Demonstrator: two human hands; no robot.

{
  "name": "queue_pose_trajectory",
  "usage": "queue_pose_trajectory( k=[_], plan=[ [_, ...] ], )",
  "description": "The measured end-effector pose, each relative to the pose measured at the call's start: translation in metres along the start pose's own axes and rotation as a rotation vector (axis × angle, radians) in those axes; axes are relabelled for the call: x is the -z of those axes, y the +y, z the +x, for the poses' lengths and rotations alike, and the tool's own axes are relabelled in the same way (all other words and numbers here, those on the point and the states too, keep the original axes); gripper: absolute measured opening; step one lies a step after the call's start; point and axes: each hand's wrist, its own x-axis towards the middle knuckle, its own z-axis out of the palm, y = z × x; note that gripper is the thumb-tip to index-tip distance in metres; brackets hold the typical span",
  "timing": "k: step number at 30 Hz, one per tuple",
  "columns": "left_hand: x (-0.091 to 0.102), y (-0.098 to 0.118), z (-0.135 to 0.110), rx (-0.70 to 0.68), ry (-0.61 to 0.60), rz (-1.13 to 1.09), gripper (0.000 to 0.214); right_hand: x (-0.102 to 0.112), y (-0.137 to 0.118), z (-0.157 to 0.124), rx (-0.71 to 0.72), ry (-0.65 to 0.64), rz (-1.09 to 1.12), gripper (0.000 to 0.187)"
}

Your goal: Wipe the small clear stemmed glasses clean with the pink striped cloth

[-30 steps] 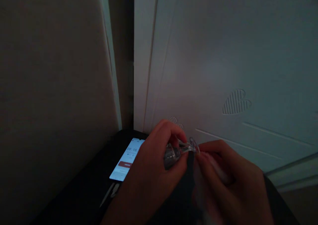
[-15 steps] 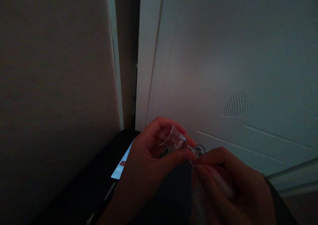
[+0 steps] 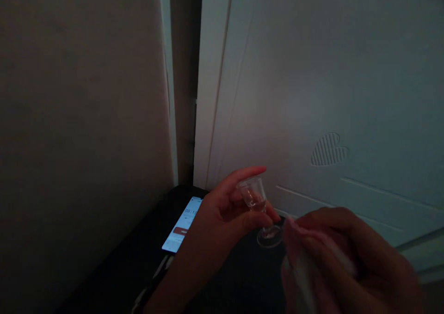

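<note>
A small clear stemmed glass (image 3: 255,193) is held by my left hand (image 3: 225,217), its stem between thumb and fingers and its rim tipped slightly left. The round foot of the glass points down toward the lower right. My right hand (image 3: 350,254) pinches a pinkish-white cloth (image 3: 301,258), which hangs below the fingers. The cloth's upper tip is close beside the foot of the glass; in the dim light I cannot tell whether they touch.
A lit phone (image 3: 180,226) showing a timer lies on a dark surface (image 3: 138,240), partly behind my left forearm. Beyond stands a white panel (image 3: 294,96) with an embossed heart (image 3: 329,150). A brownish wall (image 3: 79,96) rises on the left.
My right hand has drawn back to the right with the cloth, away from the glass. The glass has turned more upright in my left hand, and more of the phone shows.
</note>
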Motion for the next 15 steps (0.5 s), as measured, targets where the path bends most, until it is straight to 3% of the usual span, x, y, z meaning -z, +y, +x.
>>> queue_pose_trajectory(
  k=[7,10,15],
  plan=[
    [-0.006,-0.005,-0.004,0.033,0.014,0.091,0.041,-0.003,-0.006,-0.004,0.066,0.140,0.062,0.006],
    [-0.010,-0.007,-0.005,-0.032,0.011,0.227,0.045,-0.004,-0.008,-0.004,0.074,0.204,0.124,0.005],
    [-0.012,-0.009,-0.009,-0.132,0.013,0.369,0.042,-0.004,-0.006,-0.004,0.100,0.122,0.193,0.003]
  ],
)
